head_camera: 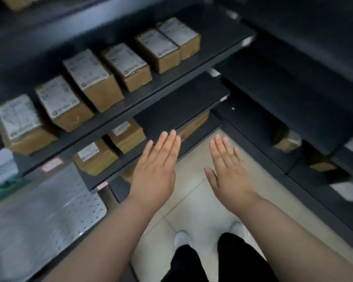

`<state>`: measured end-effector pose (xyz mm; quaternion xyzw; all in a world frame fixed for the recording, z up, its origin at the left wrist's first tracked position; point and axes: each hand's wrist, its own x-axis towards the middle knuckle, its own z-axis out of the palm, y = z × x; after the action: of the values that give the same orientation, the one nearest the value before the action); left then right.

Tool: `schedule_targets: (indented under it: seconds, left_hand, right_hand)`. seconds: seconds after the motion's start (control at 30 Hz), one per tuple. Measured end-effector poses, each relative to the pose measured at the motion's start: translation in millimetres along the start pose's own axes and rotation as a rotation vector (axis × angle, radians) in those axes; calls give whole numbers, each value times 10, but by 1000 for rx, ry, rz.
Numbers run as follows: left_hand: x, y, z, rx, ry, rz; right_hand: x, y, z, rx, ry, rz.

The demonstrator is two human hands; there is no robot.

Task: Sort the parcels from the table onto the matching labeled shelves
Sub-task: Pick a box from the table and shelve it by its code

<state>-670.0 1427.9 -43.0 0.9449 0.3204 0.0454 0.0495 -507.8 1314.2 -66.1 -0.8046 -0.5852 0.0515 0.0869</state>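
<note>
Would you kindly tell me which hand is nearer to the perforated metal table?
Left. The left hand hovers open to the right of the perforated metal table; the right hand is farther right, over the tiled floor.

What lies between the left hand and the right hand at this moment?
Only pale floor tile shows between the left hand and the right hand in the head view; both hands are flat and hold nothing.
</note>
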Motion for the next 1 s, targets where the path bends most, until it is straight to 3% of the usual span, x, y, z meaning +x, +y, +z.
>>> schedule_targets:
  seconds: [0.23,0.43,0.7,0.9,1.0]
  left_hand:
    - [432,1219,-434,13,46,389]
    - [509,2911,-529,-57,134,798]
    - [-344,5329,-649,-102,128,1161]
    - [-1331,6776,-631,-157,48,1344]
    - [-1731,7348,-532,-159,87,1525]
  right_hand:
    - [-839,717,-917,-75,193,319]
    - [-2253,1501,-1504,-75,341,718]
    - [-4833,2059,-1916,-73,497,1197]
    - [-6472,2153,-2099,-67,576,1464]
    - [-7053,2135,-2137,-66,667,1568]
